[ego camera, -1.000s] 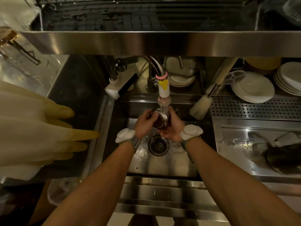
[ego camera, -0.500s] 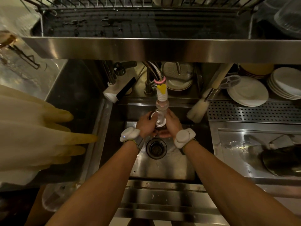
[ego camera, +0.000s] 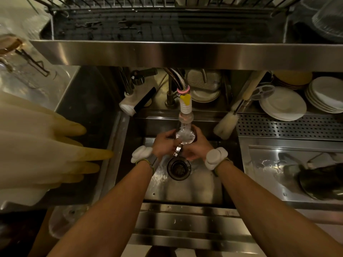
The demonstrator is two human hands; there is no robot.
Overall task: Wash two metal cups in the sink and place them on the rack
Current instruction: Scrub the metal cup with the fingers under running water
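Right now we hold one metal cup [ego camera: 185, 135] under the faucet nozzle [ego camera: 185, 115] above the sink [ego camera: 185, 190] drain, its mouth tilted up toward the stream, our left hand [ego camera: 164, 143] and right hand [ego camera: 196, 147] both clasped around it from either side. Lifting it to the rack [ego camera: 148, 4] overhead means going up and away, and neither hand looks nearer. We see no readable writing or brand, and no second cup.

— What colours sit on the tap [ego camera: 184, 101]?
— A pink ring, a yellow clip under it, then a white ribbed sleeve.
— And beside the sink [ego camera: 185, 191]?
— Silver steel, with a dotted perforated panel [ego camera: 289, 125] at right, white plates [ego camera: 282, 106] stacked behind it.
— On the left?
— Pale yellowish rubber gloves [ego camera: 46, 149]. White bands [ego camera: 216, 157] ring both wrists.
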